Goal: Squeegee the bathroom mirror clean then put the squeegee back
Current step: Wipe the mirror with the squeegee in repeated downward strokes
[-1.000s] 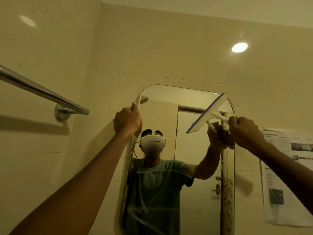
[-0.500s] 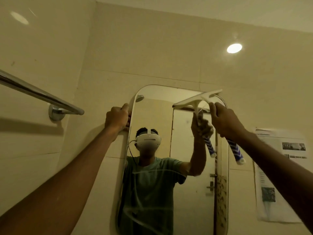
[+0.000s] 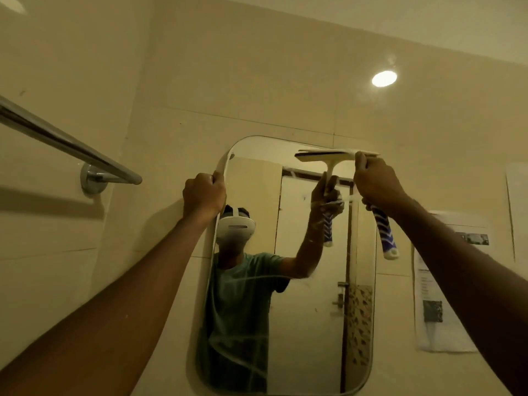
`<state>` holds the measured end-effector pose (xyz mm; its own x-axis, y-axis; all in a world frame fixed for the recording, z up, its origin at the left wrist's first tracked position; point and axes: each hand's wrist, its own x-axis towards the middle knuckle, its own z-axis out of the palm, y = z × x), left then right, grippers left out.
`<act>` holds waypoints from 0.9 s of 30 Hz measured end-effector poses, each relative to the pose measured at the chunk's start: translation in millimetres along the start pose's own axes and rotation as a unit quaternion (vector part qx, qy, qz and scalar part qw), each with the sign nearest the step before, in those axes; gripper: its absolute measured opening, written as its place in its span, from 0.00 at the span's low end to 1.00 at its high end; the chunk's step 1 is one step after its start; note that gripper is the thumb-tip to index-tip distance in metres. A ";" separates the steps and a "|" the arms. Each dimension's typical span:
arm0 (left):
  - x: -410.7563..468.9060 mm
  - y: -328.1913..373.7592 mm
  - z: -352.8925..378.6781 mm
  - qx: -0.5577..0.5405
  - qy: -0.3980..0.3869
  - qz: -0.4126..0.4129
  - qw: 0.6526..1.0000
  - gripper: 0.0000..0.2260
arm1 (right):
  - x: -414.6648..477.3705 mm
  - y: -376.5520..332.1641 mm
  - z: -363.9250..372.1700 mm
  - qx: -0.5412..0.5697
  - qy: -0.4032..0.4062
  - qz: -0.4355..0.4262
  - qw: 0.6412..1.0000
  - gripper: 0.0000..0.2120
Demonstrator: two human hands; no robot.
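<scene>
A rounded rectangular mirror (image 3: pixel 300 324) hangs on the beige tiled wall, with wet streaks across its lower half. My left hand (image 3: pixel 203 194) grips the mirror's upper left edge. My right hand (image 3: pixel 378 185) is closed around a white squeegee (image 3: pixel 368 153) with a blue-and-white patterned handle (image 3: pixel 387 235) that sticks out below my fist. The squeegee's blade lies level against the glass at the mirror's top right edge. The mirror shows a person with a headset and a green shirt.
A chrome towel bar (image 3: pixel 68 147) juts from the left wall at shoulder height. A printed paper sheet (image 3: pixel 445 284) is stuck to the wall right of the mirror. A round light reflection (image 3: pixel 384 78) glows on the tiles above.
The squeegee swung from a steep tilt near the right edge to level, then rose to the mirror's top edge. My left hand kept its hold on the mirror's left edge.
</scene>
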<state>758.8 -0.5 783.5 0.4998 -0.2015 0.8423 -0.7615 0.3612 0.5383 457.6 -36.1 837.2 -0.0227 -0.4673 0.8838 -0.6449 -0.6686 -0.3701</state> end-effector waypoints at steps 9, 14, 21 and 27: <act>1.0 -6.4 6.2 -0.005 0.011 0.000 1.000 0.21 | -128.4 51.7 22.9 0.019 -0.058 0.123 0.991 0.23; -3.0 -10.2 6.6 -0.011 0.039 0.042 0.998 0.23 | -72.5 14.2 -5.2 0.013 -0.019 0.109 0.994 0.22; -3.0 -10.3 6.2 -0.010 0.039 0.041 0.998 0.24 | -43.0 7.9 1.4 0.012 -0.025 0.069 0.997 0.19; -6.9 -8.3 3.7 -0.025 0.027 0.034 0.999 0.23 | -138.3 48.6 27.6 0.025 -0.080 0.134 0.988 0.20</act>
<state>760.1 -5.4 773.3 0.4708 -0.1260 0.8732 -0.7736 0.4168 0.4773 450.5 -20.0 689.1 -0.0640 -0.7133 0.6980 -0.5931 -0.5353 -0.6014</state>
